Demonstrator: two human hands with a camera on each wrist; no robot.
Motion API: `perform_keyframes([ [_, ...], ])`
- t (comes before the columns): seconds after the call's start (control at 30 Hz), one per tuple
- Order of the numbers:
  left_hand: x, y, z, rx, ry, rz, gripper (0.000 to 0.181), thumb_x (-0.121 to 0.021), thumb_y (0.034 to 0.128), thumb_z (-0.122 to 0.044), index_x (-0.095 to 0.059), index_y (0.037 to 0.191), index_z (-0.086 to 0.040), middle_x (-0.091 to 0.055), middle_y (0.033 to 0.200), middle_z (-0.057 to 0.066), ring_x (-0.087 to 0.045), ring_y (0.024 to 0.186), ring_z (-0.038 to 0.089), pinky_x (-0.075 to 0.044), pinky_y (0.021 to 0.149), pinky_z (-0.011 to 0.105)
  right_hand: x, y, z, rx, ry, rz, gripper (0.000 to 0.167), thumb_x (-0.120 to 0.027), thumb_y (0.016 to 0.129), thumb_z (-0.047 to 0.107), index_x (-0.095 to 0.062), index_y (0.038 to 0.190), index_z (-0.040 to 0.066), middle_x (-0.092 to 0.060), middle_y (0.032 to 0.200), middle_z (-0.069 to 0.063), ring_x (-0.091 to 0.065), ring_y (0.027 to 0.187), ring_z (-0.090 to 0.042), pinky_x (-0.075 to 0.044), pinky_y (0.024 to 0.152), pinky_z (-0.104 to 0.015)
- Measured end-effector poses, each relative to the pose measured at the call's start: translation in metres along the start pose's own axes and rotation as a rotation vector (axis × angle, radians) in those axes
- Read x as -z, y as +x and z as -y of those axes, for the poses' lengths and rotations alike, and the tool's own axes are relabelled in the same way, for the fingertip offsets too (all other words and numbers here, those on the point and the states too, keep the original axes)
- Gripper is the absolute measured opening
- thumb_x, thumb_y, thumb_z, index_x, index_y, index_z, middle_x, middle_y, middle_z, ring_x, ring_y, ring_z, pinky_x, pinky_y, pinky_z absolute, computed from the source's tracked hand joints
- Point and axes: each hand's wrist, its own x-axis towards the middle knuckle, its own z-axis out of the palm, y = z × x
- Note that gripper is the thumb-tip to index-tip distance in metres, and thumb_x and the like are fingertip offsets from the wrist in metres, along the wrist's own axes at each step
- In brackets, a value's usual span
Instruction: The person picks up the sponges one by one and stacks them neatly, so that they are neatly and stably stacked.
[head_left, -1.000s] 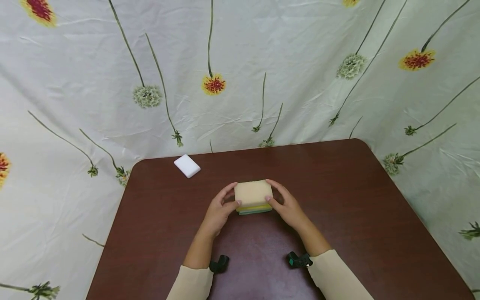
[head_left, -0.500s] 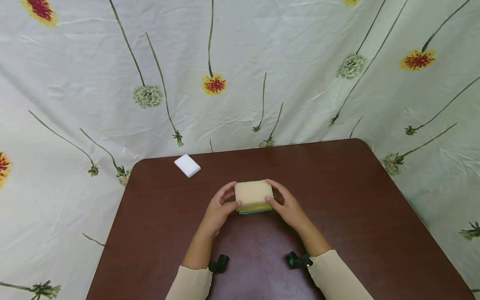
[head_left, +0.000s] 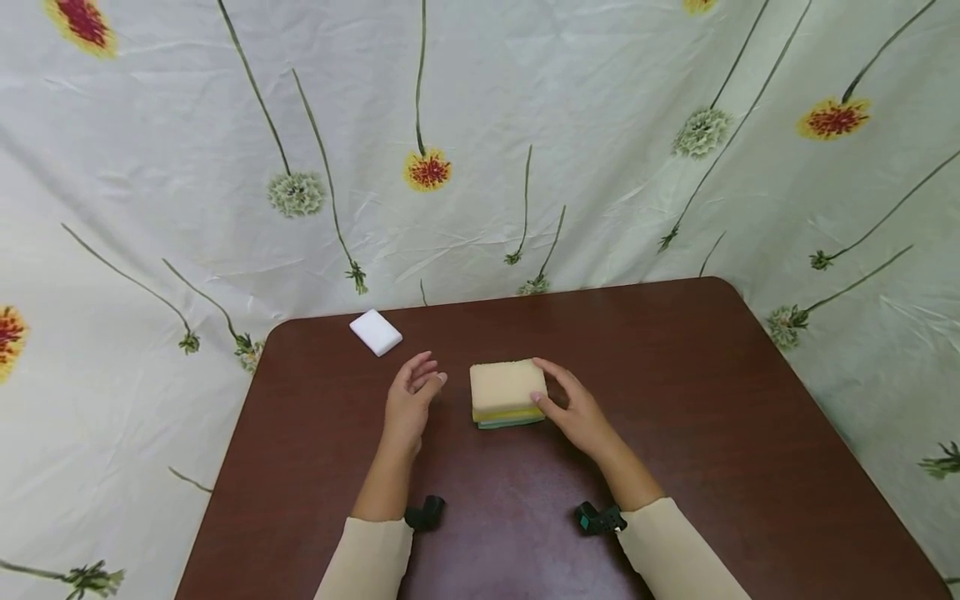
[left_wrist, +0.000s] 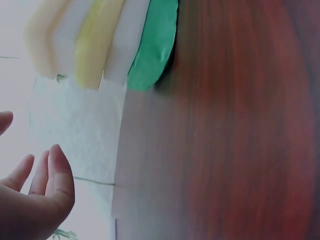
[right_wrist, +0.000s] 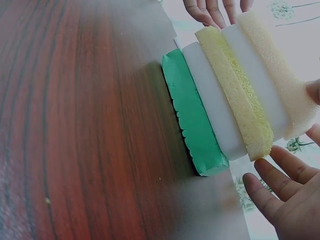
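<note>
A stack stands mid-table in the head view, a cream sponge on top. Seen from the right wrist, its layers below are a white block, a yellow sponge, another white block and a green piece with a scalloped edge at the bottom. My right hand grips the stack's right end, thumb at the cream sponge's front corner and index finger at its back corner; other fingers reach the yellow sponge's side. Left of the stack, apart from it, my left hand hovers with loosely bent fingers, holding nothing.
Another white block lies near the back left edge of the dark brown table. A flowered white curtain hangs behind the table and along its sides. Both wrists carry small black cameras.
My left hand has let go of the stack's left end and moved to the left. The right hand and the stack have stayed in place.
</note>
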Motion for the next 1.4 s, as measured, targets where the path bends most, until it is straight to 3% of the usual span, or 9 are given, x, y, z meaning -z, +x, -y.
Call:
perform_keyframes([
  [0.13,0.005,0.007,-0.004,0.000,-0.028,-0.050,0.052,-0.066,0.0960,-0.012,-0.049,0.146,-0.014,-0.054,0.138,0.008,-0.052,0.125,0.023,-0.050,0.088,0.016,0.001,-0.002,0.013,-0.009,-0.008,0.009,0.058,-0.065,0.099,0.012,-0.043,0.153,0.008,-0.042,0.154,-0.021,-0.046,0.139,-0.041,-0.048,0.104,-0.056],
  [0.3,0.012,0.016,-0.010,0.005,-0.033,-0.067,0.056,-0.065,0.0966,-0.014,-0.045,0.149,-0.014,-0.051,0.142,0.008,-0.050,0.127,0.021,-0.049,0.090,0.018,0.004,-0.006,0.035,-0.005,-0.010,0.020,0.056,-0.064,0.099,0.011,-0.044,0.151,0.004,-0.044,0.151,-0.022,-0.047,0.138,-0.040,-0.049,0.104,-0.053],
  [0.63,0.023,0.037,-0.006,0.024,-0.061,-0.119,0.060,-0.063,0.0981,-0.012,-0.039,0.153,-0.009,-0.049,0.149,0.013,-0.056,0.117,0.014,-0.045,0.110,0.044,0.005,-0.006,0.038,-0.008,-0.016,0.016,0.056,-0.065,0.099,0.012,-0.045,0.151,0.005,-0.046,0.149,-0.022,-0.044,0.140,-0.039,-0.048,0.106,-0.054],
  [0.83,0.031,0.049,0.002,0.088,-0.044,-0.165,0.066,-0.062,0.0982,-0.014,-0.033,0.158,-0.011,-0.043,0.154,0.018,-0.053,0.126,0.035,-0.043,0.111,0.043,0.005,-0.004,0.038,-0.011,0.005,0.024,0.055,-0.064,0.099,0.012,-0.045,0.151,0.006,-0.045,0.148,-0.023,-0.042,0.142,-0.040,-0.044,0.108,-0.060],
  [1.13,0.047,0.067,0.020,0.143,0.024,-0.210,0.067,-0.059,0.0994,-0.012,-0.030,0.159,-0.011,-0.039,0.154,0.021,-0.053,0.122,0.036,-0.043,0.110,0.043,0.006,-0.005,0.039,-0.013,-0.002,0.036,0.055,-0.063,0.100,0.013,-0.045,0.151,0.007,-0.046,0.148,-0.022,-0.043,0.141,-0.039,-0.046,0.107,-0.056],
  [1.4,0.054,0.078,0.020,0.135,0.100,-0.251,0.070,-0.062,0.0971,-0.015,-0.030,0.159,-0.010,-0.037,0.151,0.021,-0.058,0.114,0.035,-0.046,0.100,0.037,0.008,-0.006,0.041,-0.021,-0.005,0.047,0.055,-0.062,0.101,0.014,-0.044,0.152,0.007,-0.043,0.151,-0.020,-0.041,0.144,-0.038,-0.046,0.107,-0.054],
])
